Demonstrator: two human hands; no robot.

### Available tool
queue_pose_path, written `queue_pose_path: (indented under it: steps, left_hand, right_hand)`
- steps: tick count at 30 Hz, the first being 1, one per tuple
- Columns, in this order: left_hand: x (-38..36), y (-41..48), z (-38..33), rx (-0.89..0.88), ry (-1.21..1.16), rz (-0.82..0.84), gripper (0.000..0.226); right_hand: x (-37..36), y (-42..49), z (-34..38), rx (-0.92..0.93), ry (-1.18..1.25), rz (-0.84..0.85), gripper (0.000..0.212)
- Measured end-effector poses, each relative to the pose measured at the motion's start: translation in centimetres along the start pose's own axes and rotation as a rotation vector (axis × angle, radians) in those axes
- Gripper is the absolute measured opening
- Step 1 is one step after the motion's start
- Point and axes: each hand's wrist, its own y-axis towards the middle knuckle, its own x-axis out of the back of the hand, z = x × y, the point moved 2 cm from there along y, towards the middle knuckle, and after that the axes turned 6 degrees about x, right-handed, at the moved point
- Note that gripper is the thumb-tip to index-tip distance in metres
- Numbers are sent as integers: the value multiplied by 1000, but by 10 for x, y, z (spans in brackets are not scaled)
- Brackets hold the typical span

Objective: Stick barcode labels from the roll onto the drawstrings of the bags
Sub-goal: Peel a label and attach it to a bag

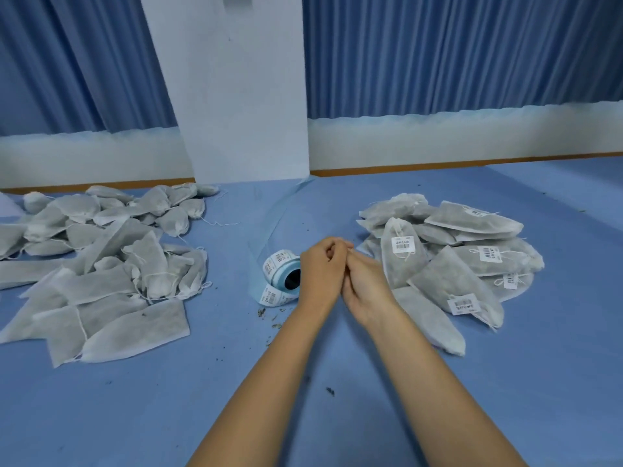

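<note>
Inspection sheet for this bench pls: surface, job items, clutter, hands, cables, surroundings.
Surface: blue table, flat, speckled with debris.
Job's things: label roll at centre, core hole facing the camera, backing strip trailing toward the wall; unlabelled bags piled left; bags with barcode labels piled right.
Clutter: dark crumbs near the roll and arms.
Hands: left hand and right hand pressed together beside the roll; what they hold is hidden.
Cables: nothing seen.
Surroundings: blue curtains, white pillar behind the table.
</note>
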Motion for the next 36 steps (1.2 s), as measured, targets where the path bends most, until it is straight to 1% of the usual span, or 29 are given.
queue_pose_path:
  steps: [2, 4, 6, 8, 10, 12, 13, 14, 15, 17, 18, 20, 21, 23, 24, 26, 27, 29, 31, 33, 35, 36]
  left_hand:
    - [32, 5, 9, 65, -77, -63, 31]
    - [69, 13, 19, 163, -187, -129, 32]
    - [111, 20, 31, 229, -259, -241, 32]
    - [152, 22, 46, 261, -265, -388, 31]
    - [184, 19, 59, 268, -256, -508, 32]
    - [206, 14, 68, 241, -190, -578, 33]
    - [214, 11, 71, 225, -148, -591, 33]
    - [219, 8, 72, 213, -113, -594, 33]
    - [224, 6, 73, 203, -81, -598, 33]
    - [231, 2, 70, 171, -38, -622, 33]
    - [234, 2, 68, 149, -37, -634, 33]
    - [239, 4, 65, 108, -17, -639, 31]
    - [241, 5, 64, 97, 5, -629, 30]
    - [240, 7, 63, 80, 7, -558, 34]
    - [237, 7, 63, 86, -10, -509, 39]
    - [226, 7, 59, 153, -42, -410, 51]
    - [219, 10, 56, 199, -66, -356, 53]
    - [204, 17, 51, 278, -106, -230, 53]
    - [188, 23, 44, 308, -179, -140, 43]
    - [172, 27, 37, 293, -298, -128, 23]
    - [162, 31, 33, 234, -307, -141, 22]
    - [159, 32, 33, 191, -259, -128, 24]
  right_hand:
    - [-23, -8, -21, 24, -107, 75, 27]
    - [-45, -16, -47, 66, -340, 186, 28]
    - [-65, -24, -76, 87, -599, 351, 27]
    - [-82, -31, -106, 128, -863, 546, 28]
    - [-98, -35, -134, 218, -1117, 726, 30]
    - [-116, -38, -160, 324, -1283, 886, 31]
    - [-124, -39, -172, 362, -1360, 932, 30]
    - [-132, -38, -180, 386, -1434, 928, 28]
    - [-138, -37, -186, 396, -1488, 879, 26]
    - [-146, -34, -191, 413, -1539, 771, 20]
    - [-148, -35, -190, 437, -1564, 754, 16]
    - [-149, -36, -182, 514, -1618, 726, 7]
    - [-146, -37, -173, 560, -1618, 674, 6]
    - [-138, -37, -150, 681, -1598, 524, 6]
    - [-134, -36, -136, 744, -1583, 445, 7]
    - [-125, -36, -110, 849, -1537, 332, 11]
    - [-120, -36, -100, 883, -1531, 308, 15]
    - [-111, -37, -89, 907, -1575, 331, 19]
    - [-102, -41, -87, 913, -1659, 401, 21]
    - [-93, -41, -90, 903, -1668, 502, 18]
    - [-84, -36, -89, 862, -1588, 603, 16]
    - [-80, -31, -87, 845, -1499, 622, 14]
